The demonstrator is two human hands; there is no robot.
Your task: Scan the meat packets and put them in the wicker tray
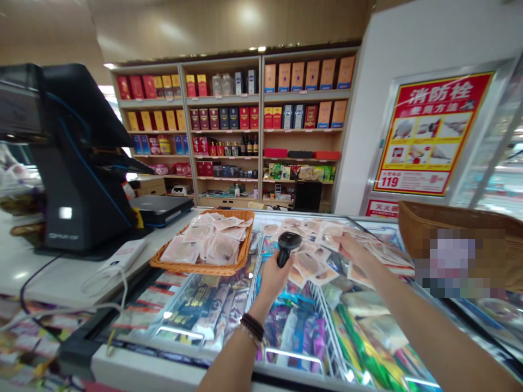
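Observation:
A black handheld barcode scanner (289, 240) is upright in my left hand (270, 279), its handle wrapped by my fingers and its head above the spread packets. Beaded bracelets circle that wrist. To the right, my right hand (350, 246) pinches the edge of a flat, pale, clear-windowed packet (329, 233). Several similar packets (307, 263) lie scattered and overlapping on the glass freezer top around both hands. More packets fill an orange wicker tray (242, 260) left of the scanner. What the packets contain is not clear.
Beneath the glass, wire baskets (324, 311) hold colourful wrapped goods. A black checkout terminal (81, 163) and a white corded device (125, 256) stand at left. A brown basket (408, 228) is at right. Shelves of boxes (229, 117) line the back wall.

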